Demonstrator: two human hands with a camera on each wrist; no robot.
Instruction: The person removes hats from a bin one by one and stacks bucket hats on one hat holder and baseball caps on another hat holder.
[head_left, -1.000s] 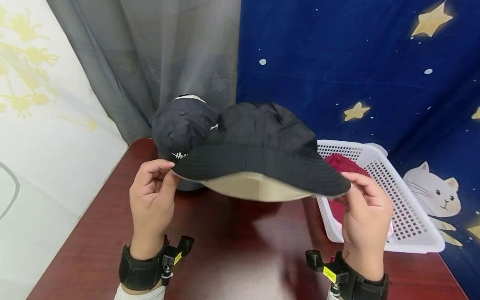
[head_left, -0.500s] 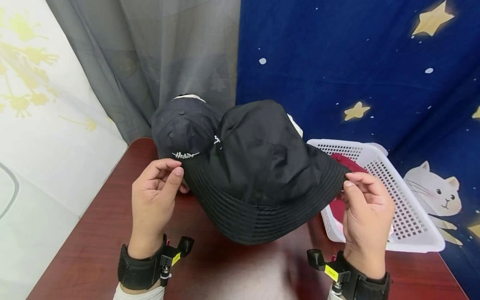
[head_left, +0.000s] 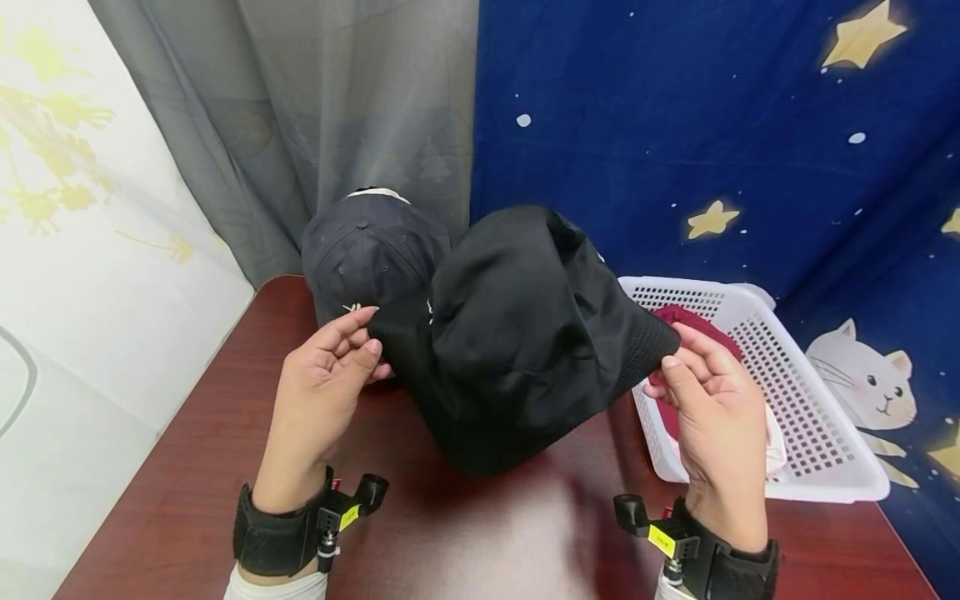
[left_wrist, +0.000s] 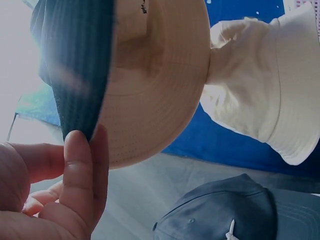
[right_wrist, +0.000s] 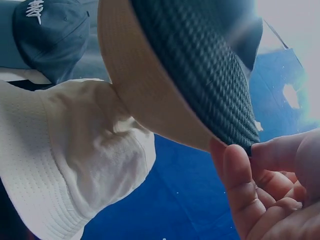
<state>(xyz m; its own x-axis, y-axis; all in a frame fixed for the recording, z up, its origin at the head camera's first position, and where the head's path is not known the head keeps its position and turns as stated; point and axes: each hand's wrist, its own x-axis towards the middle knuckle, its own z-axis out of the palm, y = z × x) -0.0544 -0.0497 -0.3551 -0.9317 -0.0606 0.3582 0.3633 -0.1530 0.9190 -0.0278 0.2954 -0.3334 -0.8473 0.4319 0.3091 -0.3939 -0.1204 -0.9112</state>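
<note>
A black bucket hat (head_left: 517,333) with a beige lining hangs above a dark red table (head_left: 187,492), held by its brim at both sides with the crown tipped toward the camera. The left hand (head_left: 318,392) pinches the brim's left edge between thumb and fingertips (left_wrist: 82,165); the right hand (head_left: 712,408) pinches the right edge the same way, thumb against fingers (right_wrist: 240,185). Behind the held hat, a navy cap (head_left: 360,250) with white lettering sits on a stand near the grey curtain (head_left: 300,108), just beside the hat's left edge. The wrist views show a cream bucket hat (left_wrist: 265,95) behind the held one. To the right, a white slotted basket (head_left: 817,417) on the table holds a dark red garment (head_left: 690,321). A blue star-print cloth (head_left: 712,125) hangs behind.
</note>
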